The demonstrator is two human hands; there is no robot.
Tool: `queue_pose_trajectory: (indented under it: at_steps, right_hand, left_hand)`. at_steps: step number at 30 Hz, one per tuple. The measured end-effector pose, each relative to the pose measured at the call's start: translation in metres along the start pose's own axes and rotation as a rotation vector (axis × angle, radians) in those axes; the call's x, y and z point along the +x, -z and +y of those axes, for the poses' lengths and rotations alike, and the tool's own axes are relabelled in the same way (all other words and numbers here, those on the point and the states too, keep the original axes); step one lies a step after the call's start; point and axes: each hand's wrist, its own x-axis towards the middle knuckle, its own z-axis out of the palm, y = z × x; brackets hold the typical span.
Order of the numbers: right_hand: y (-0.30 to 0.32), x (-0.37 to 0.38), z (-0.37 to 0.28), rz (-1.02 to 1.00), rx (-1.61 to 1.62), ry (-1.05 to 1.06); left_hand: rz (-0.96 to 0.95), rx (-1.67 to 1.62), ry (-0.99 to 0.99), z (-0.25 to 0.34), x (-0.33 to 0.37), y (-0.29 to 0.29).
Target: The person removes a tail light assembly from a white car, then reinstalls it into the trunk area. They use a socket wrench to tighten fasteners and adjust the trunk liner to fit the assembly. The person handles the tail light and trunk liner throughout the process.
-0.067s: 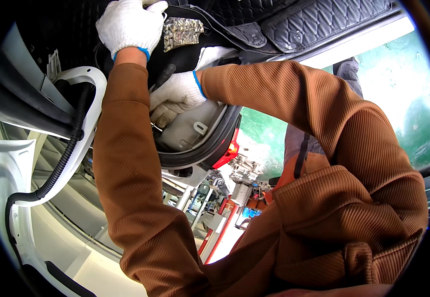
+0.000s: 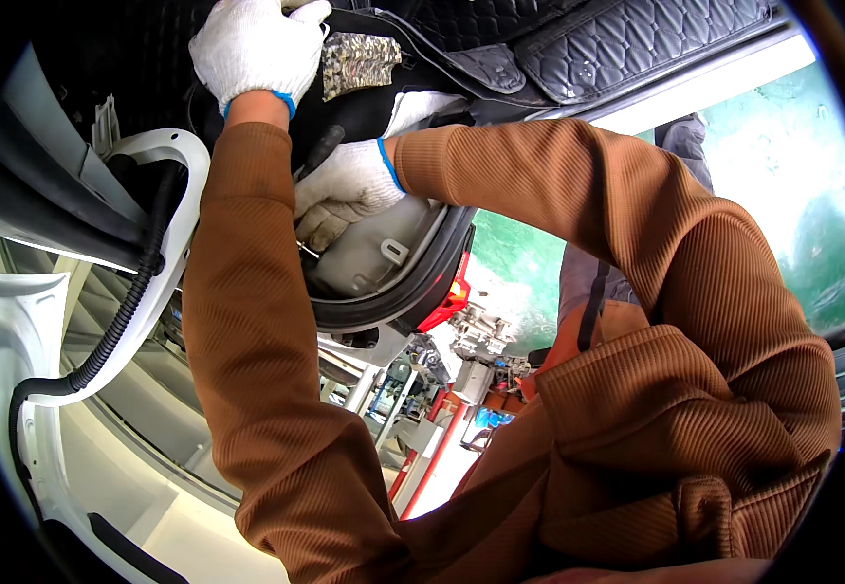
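My left hand (image 2: pixel 257 56), in a white knit glove with a blue cuff, is at the top against the dark quilted lining of a vehicle. Its thumb sticks out to the right; the other fingers are mostly hidden. Lower down, my right hand (image 2: pixel 352 183), gloved alike, is closed round a screwdriver (image 2: pixel 323 148). The dark handle stands out above the hand, and a thin metal shaft shows below the fingers. These are over a grey plastic-looking recess (image 2: pixel 369 248) edged by a black rubber seal (image 2: pixel 393 304). Beside my left hand lies a crinkled, speckled silvery-brown pad (image 2: pixel 359 64).
On the left, a white body frame (image 2: pixel 189 161) carries a black corrugated cable sleeve (image 2: pixel 130 316). A red lamp (image 2: pixel 449 297) sits outside the seal. Black quilted mats (image 2: pixel 637 49) cover the upper right. Below are green floor (image 2: pixel 515 263), metal machine parts (image 2: pixel 481 331) and red bars (image 2: pixel 432 462).
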Motion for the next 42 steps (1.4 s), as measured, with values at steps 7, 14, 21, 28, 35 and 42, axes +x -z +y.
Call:
queue_pose_trajectory:
  at_steps: [7, 14, 21, 28, 35, 42]
  right_hand:
    - [-0.051, 0.004, 0.033, 0.567, -1.503, 0.538]
    - [0.020, 0.010, 0.005, 0.027, -0.106, 0.160]
    - [-0.057, -0.018, 0.009, 0.690, -1.257, 0.388]
    - [-0.033, -0.014, 0.001, 0.414, -0.594, 0.197]
    - [-0.008, -0.003, -0.001, 0.224, -0.479, 0.211]
    - [-0.082, -0.007, 0.008, 0.662, -1.517, 0.429]
  left_hand:
    - [-0.002, 0.046, 0.046, -0.011, -0.024, 0.006]
    - [0.016, 0.047, -0.022, 0.004, 0.003, 0.002]
    - [-0.178, 0.092, 0.137, 0.012, 0.007, 0.013]
    - [-0.372, 0.019, 0.219, 0.016, 0.019, 0.020]
    - [-0.344, -0.035, 0.206, 0.020, 0.020, 0.017]
    - [-0.338, -0.026, 0.233, 0.015, 0.018, 0.013]
